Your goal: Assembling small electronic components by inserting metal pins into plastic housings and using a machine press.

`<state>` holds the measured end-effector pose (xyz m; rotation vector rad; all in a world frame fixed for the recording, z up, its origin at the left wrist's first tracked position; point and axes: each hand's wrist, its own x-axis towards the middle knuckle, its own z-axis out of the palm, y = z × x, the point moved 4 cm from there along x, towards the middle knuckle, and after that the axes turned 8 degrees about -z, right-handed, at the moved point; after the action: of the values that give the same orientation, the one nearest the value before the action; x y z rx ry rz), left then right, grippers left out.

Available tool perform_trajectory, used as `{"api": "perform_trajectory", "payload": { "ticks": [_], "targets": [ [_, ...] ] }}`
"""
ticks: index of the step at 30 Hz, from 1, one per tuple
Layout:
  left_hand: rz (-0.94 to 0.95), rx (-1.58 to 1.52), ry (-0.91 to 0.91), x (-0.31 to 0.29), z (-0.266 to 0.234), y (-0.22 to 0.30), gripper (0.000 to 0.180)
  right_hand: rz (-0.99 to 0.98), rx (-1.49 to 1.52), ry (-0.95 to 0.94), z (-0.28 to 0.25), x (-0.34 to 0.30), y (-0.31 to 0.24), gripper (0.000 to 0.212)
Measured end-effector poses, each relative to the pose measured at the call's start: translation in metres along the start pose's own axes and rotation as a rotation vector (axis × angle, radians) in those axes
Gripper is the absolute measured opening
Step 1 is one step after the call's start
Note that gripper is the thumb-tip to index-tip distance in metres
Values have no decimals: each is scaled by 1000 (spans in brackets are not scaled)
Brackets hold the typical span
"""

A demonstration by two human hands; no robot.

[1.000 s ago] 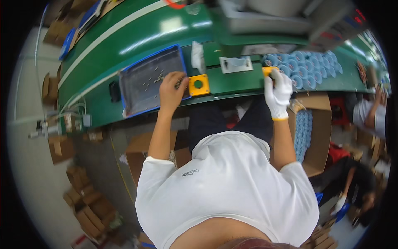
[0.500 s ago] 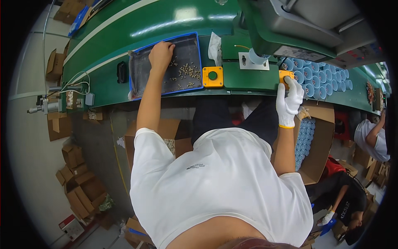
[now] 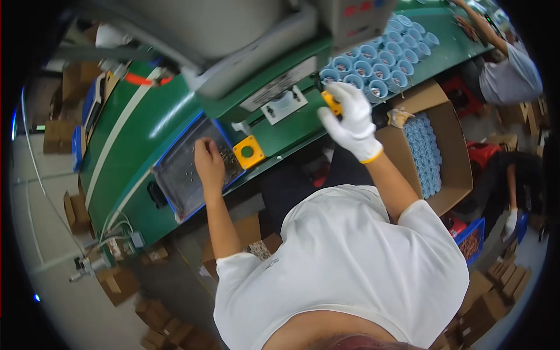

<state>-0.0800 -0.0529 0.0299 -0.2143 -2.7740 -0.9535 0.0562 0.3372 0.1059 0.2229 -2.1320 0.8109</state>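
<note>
My bare left hand (image 3: 209, 163) is over a blue-rimmed dark tray (image 3: 182, 172), its fingers curled down by a scatter of small metal pieces (image 3: 231, 168). Whatever those fingertips pinch is too small to make out. My right hand (image 3: 352, 119), in a white knit glove, is at a yellow button box (image 3: 331, 103), thumb and fingers apart, holding nothing. A second yellow button box (image 3: 249, 153) with a green button stands beside the tray. Between the two boxes lies a white metal plate (image 3: 296, 100) on the green machine bed, partly under the machine head.
A large grey and green machine head (image 3: 256, 46) hangs over the bench. Many light-blue cups (image 3: 382, 72) stand on the right. Below them is a cardboard box (image 3: 452, 160) of similar cups. Co-workers are at the right, one reaching over the bench (image 3: 496, 35).
The view has turned and shifted, so the bench now slants and the machine head covers more. My left hand has moved toward the metal pieces. My right hand stays by its button box.
</note>
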Motion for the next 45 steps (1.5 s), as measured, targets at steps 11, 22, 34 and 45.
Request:
{"api": "perform_trajectory", "payload": {
  "ticks": [11,22,34,45],
  "targets": [
    [253,-185,0,-26,49,102,6,480,340,-303,82,42,-20,57],
    [180,-288,-14,-30,38,106,7,70,169,434,36,0,51,35],
    [179,-238,13,-30,34,108,6,531,-388,-327,55,172,178,36],
    [165,-257,27,-32,30,107,5,540,-418,-359,31,170,190,38]
  ]
}}
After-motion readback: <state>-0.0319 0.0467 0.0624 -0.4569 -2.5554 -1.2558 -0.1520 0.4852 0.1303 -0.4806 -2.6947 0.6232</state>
